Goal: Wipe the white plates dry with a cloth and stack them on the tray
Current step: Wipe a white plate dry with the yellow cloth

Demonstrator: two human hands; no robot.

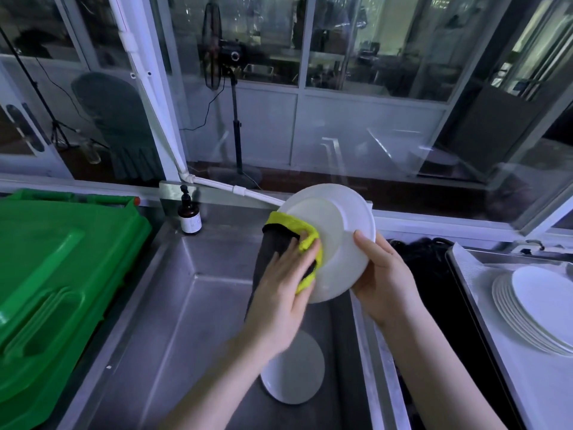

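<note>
In the middle of the frame we hold a white plate [339, 225] tilted on edge above the steel sink [173, 305], its underside turned towards us. Our right hand [384, 274] grasps it at the lower right rim, thumb lying on the near face and the other fingers curled behind. Our left hand [279, 293] lies on the cloth [273, 243], a dark grey one with a yellow-green border. Its fingers are nearly straight and press the cloth against the left part of the plate, where a fold of the yellow edge bunches up at the fingertips. The thumb is out of sight. The rest of the cloth hangs down behind the hand.

Below our left forearm, a second white plate [297, 377] lies flat on the sink floor. At the right edge of the frame, a stack of white plates [533, 308] sits on the white-lined tray [502, 352]. A green bin lid [55, 274] fills the lower left, and a brown pump bottle [189, 214] stands at the sink's far left corner.
</note>
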